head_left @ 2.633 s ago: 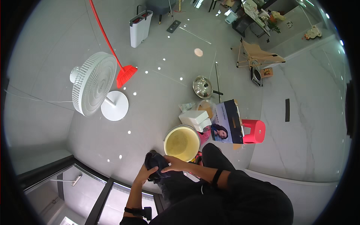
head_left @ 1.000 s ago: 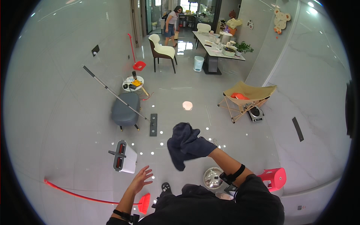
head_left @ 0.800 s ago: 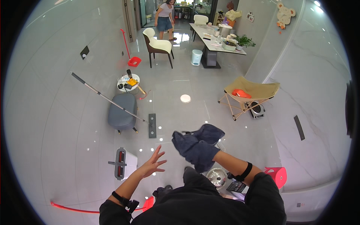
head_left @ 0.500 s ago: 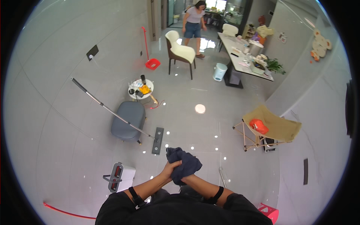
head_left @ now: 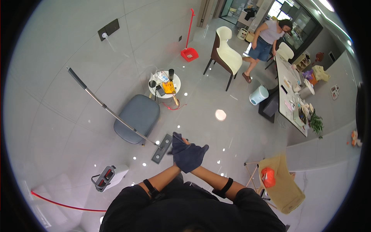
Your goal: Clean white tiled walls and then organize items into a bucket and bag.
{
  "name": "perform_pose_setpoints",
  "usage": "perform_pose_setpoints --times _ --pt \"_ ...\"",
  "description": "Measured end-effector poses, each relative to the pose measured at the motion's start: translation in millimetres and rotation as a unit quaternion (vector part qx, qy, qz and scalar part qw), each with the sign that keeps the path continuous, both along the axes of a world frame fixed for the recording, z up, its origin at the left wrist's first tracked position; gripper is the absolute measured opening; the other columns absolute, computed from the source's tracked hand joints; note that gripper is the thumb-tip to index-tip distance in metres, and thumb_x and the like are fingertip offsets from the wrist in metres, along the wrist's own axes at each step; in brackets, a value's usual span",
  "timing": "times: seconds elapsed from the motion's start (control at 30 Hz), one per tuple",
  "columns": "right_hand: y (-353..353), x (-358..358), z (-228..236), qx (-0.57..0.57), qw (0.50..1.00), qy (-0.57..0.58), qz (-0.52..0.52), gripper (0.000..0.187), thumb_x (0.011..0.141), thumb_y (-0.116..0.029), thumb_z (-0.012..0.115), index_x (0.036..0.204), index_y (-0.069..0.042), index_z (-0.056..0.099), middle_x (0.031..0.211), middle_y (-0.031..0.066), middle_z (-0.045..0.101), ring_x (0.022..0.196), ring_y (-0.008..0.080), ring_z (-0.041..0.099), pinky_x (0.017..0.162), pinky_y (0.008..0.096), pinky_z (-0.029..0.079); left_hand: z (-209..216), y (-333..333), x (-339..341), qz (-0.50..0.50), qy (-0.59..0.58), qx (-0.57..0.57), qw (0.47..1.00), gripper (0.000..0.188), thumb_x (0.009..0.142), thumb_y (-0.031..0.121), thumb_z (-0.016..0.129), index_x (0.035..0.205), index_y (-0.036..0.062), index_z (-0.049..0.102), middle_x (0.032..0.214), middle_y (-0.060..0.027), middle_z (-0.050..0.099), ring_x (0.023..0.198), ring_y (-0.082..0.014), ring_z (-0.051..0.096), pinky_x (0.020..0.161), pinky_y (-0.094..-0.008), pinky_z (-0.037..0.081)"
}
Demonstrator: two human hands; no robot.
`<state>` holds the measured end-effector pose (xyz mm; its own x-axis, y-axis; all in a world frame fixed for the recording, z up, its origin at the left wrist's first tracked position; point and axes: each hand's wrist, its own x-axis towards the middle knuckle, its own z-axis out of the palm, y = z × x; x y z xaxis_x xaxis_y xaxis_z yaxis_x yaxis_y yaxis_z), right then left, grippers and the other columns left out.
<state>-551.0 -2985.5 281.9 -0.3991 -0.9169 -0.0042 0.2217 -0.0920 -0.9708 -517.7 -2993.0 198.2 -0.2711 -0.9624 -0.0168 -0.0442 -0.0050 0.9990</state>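
Observation:
A dark navy cloth [head_left: 190, 156] lies draped over both my hands in front of my body, one corner sticking out to the right. My left hand [head_left: 176, 166] is closed on it from the left, mostly covered. From the right, my right hand [head_left: 196, 170] goes into the cloth, its fingers hidden. A few fingertips show at the cloth's upper edge; I cannot tell which hand they belong to. Just beyond and left of the cloth, a flat mop [head_left: 162, 148] rests on the floor, its long pole leaning across a grey stool [head_left: 136, 118].
A grey-and-white mop bucket [head_left: 109, 178] stands at the lower left. Ahead are a small round table [head_left: 176, 83] with clutter, a red dustpan [head_left: 189, 54] and a cream chair [head_left: 228, 58]. A tan folding chair [head_left: 284, 193] is at right. Another person [head_left: 266, 36] leans by the long table [head_left: 288, 112].
The view has turned, tilting the room and shifting the far furniture rightward. The bunched cloth has spread out and now covers more of my hands. The other person has bent toward the table.

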Motion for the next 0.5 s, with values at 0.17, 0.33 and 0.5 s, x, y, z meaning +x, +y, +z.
perform_pose_setpoints --times 0.17,0.33,0.5 --pt "-103.5 -99.5 37.5 0.181 0.819 0.514 0.179 0.051 0.078 -0.024 0.08 0.121 -0.001 0.065 0.105 0.0128 0.074 0.097 0.027 0.071 0.081 0.0356 0.058 -45.2 -103.2 -28.4 -0.157 -0.052 0.023 0.986 0.047 0.093 0.029 0.066 0.132 0.0042 0.06 0.119 -0.0106 0.07 0.099 -0.0247 0.069 0.089 -0.0352 0.055" --pt "-185.4 -246.7 -1.2 0.266 0.828 0.189 0.457 0.044 0.094 -0.032 0.066 0.126 -0.002 0.063 0.111 0.0126 0.073 0.1 0.0277 0.071 0.076 0.0399 0.06 78.5 -228.1 -35.4 -0.236 0.108 0.54 0.801 0.046 0.099 0.036 0.062 0.133 0.0047 0.061 0.122 -0.0079 0.07 0.103 -0.0169 0.068 0.089 -0.032 0.055" --pt "-272.9 -333.3 -67.9 0.417 0.715 -0.261 0.497 0.038 0.105 -0.027 0.05 0.13 0.0 0.061 0.116 0.0126 0.071 0.107 0.0259 0.07 0.092 0.0392 0.057 56.4 -301.0 -13.0 -0.098 0.175 0.575 0.793 0.044 0.102 0.034 0.058 0.129 -0.0002 0.062 0.117 -0.0096 0.071 0.1 -0.0172 0.07 0.089 -0.0316 0.057"
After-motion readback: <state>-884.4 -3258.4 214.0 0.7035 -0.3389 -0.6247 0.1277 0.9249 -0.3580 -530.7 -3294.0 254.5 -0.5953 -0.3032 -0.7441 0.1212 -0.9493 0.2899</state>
